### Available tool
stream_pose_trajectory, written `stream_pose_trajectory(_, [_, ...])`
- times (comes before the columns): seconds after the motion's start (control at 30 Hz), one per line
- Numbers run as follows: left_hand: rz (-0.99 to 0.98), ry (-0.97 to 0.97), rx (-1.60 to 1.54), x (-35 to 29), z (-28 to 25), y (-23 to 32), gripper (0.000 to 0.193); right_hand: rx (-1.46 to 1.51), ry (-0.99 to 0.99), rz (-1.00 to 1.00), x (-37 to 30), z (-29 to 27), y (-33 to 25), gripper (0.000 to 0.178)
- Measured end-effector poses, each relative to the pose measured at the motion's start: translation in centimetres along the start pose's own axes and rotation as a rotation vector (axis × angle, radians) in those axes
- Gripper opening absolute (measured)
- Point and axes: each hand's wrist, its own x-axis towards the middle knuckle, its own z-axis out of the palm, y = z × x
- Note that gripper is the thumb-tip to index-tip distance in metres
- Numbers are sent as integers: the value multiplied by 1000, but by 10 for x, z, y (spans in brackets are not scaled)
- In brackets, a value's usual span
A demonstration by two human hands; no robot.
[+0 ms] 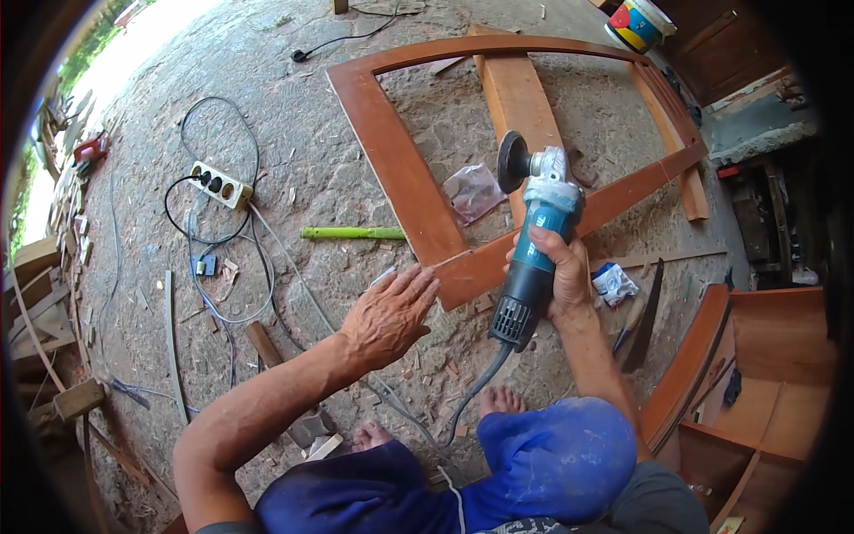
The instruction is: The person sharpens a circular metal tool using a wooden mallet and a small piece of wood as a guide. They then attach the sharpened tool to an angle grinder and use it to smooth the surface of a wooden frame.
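An angle grinder (527, 262), teal and black with a dark round pad at its head, is gripped around its body by my right hand (567, 271). It is tilted over the near rail of a reddish-brown wooden frame (400, 156), its pad up and apart from the wood. The grinder's cord runs down between my feet. My left hand (391, 313) lies flat, fingers stretched out, its fingertips at the frame's near left corner. Beneath the frame a lighter wooden plank (518, 98) props it off the ground. A crumpled clear plastic bag (473, 191) shows through the frame's opening.
A power strip (221, 185) with looped cords sits to the left. A green tube-like stick (351, 233) lies beside the frame. On the right are a saw blade (644, 316), a small plastic packet (614, 285) and a wooden cabinet (778, 356). A paint bucket (639, 25) stands at the far right.
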Motion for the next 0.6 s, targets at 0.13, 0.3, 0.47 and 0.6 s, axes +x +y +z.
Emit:
stream_pose_trajectory(0.13, [-134,11,-14,38,21,7,75,45,-10,-75,-11,-14,17,42])
stream_pose_trajectory(0.3, [-356,221,-32,50,66,51,83,9,-48,-132,-27,-44,34,54])
stream_pose_trajectory(0.47, [-602,525,-106,76,81,94,58,-48,-34,-167,-35,-60,35,59])
stream_pose_trajectory(0.6, [-606,1008,-826,111,61,151,23,-60,17,-235,-34,-63,32,59])
